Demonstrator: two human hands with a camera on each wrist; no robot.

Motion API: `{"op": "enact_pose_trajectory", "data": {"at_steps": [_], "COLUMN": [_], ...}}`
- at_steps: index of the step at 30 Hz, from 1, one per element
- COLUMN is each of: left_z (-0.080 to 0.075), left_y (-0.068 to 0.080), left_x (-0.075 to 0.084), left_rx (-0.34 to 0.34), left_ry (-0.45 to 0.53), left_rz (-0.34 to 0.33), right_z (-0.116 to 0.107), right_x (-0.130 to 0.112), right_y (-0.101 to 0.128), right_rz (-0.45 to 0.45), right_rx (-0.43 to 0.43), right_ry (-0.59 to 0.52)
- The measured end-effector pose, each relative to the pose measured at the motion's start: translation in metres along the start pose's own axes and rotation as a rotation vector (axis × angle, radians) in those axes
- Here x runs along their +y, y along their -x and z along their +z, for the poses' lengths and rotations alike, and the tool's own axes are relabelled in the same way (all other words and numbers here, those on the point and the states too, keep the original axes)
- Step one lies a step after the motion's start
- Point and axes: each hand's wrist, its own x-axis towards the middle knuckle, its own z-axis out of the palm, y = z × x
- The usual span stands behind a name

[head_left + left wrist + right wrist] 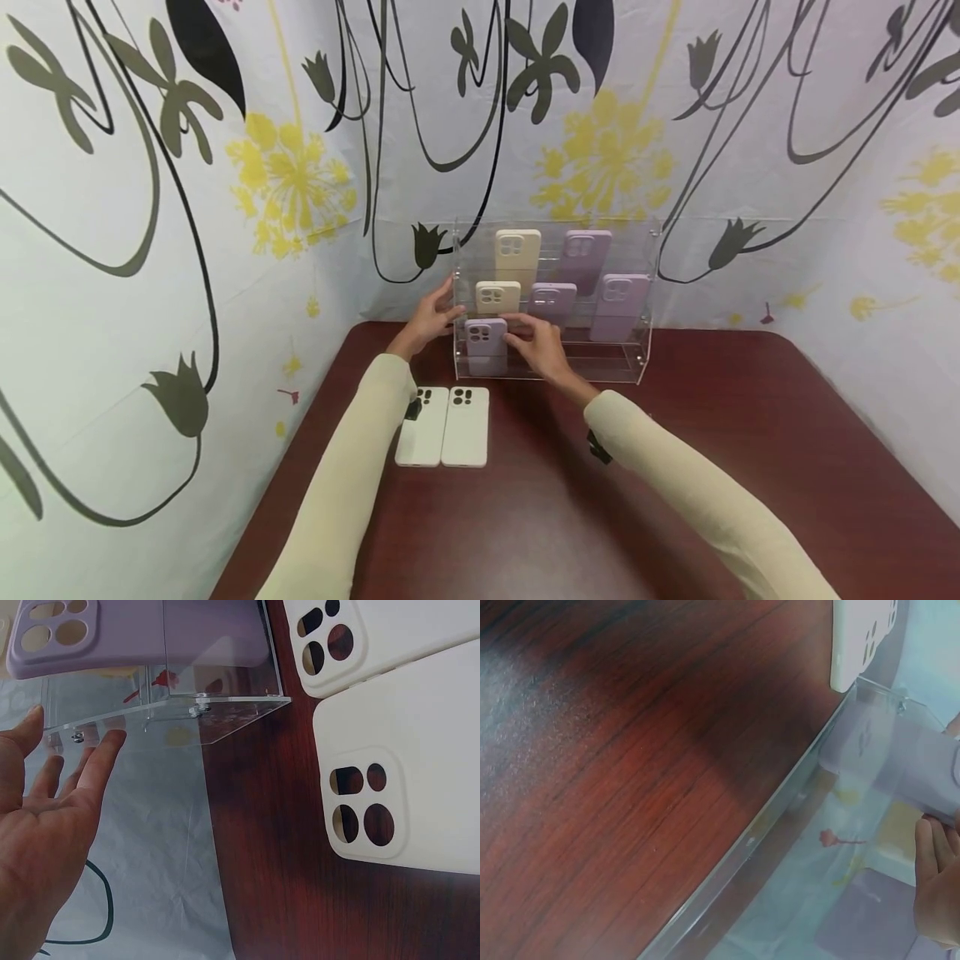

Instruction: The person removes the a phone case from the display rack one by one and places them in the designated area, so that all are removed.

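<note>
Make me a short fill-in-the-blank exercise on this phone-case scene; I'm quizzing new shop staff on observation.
1. The clear acrylic rack stands on a dark ____ table.
2. The right hand touches the ____ case on the front tier.
3. ____ white cases lie flat on the table.
4. The left hand rests open against the rack's ____ side.

Missing words: wooden; purple; Two; left
</note>
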Motion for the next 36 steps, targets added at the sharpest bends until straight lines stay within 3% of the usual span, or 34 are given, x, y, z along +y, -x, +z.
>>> {"op": "enact_pose_trajectory", "data": {"at_steps": [15,26,36], "left_z": [0.000,0.000,-0.001], "left_y": [-0.001,-0.003,-0.002], "left_x": [-0.002,-0.007,-0.006], "left_rx": [-0.001,0.006,-0.016], "left_ry": [0.013,0.029,0.037], "left_rz": [0.002,-0.004,-0.006], "right_z": [-0.021,-0.033,-0.045], "right_x": [-0.019,-0.034,-0.044], "right_y": [-0.010,-0.015,-0.019], "right_rz": [-0.043,-0.093,-0.088], "right_rx": [-0.010,-0.015,-0.009], "right_ry": [0.040,0.000,0.003]}}
